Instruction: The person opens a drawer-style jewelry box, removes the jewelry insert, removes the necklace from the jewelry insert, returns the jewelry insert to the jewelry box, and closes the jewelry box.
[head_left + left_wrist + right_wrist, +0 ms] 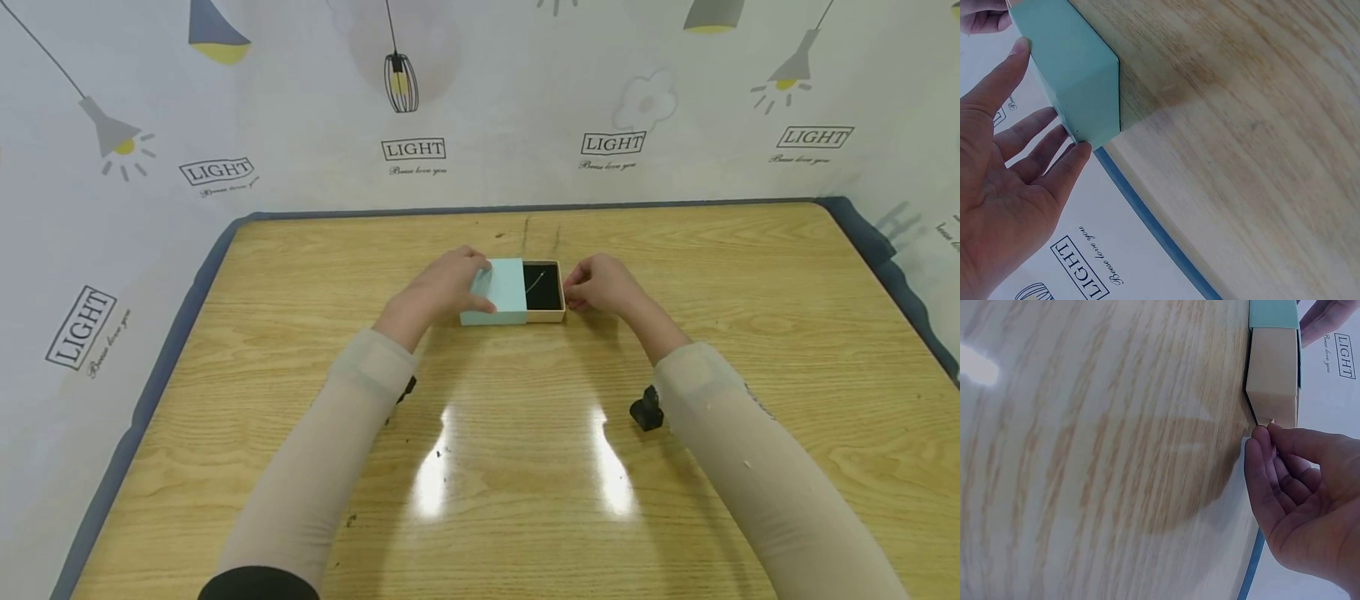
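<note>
A light teal box sleeve [506,292] lies on the table with its cream inner tray [546,317] partly out on the right. Inside the tray, on black lining, is a thin silvery chain [536,282]. My left hand [442,287] grips the sleeve from its left part, thumb on one long edge and fingers on the other; the left wrist view shows the fingertips on the sleeve [1085,75]. With thumb and fingertips together, my right hand [603,285] pinches at the tray's outer end; in the right wrist view the tray [1271,362] meets those fingertips, which hide what lies between them.
The wood-grain table [517,467] has a blue-grey edge strip [180,308] along its sides and back. Behind it stands a white backdrop [510,100] printed with lamps and lettering. Black wrist devices, the right one [647,408] plainest, sit below the forearms. Small dark marks dot the tabletop.
</note>
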Demonstrator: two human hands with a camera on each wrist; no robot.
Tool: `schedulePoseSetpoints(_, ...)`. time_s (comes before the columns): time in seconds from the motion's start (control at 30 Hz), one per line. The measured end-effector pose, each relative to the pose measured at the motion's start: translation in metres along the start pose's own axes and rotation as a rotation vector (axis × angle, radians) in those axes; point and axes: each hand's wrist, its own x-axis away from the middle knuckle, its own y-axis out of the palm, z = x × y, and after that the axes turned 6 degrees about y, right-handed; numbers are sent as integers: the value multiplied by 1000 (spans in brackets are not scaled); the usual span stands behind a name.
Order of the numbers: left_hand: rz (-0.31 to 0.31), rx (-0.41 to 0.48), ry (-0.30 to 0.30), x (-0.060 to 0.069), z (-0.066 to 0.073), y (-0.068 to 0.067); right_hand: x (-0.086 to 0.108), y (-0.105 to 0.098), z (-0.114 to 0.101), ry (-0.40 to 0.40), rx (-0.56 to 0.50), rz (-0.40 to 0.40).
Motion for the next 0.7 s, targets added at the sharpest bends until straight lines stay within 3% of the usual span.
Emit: schedulePoseSetpoints(0.7,-4,-5,2,0,1,-1,2,-1,0,3,9,0)
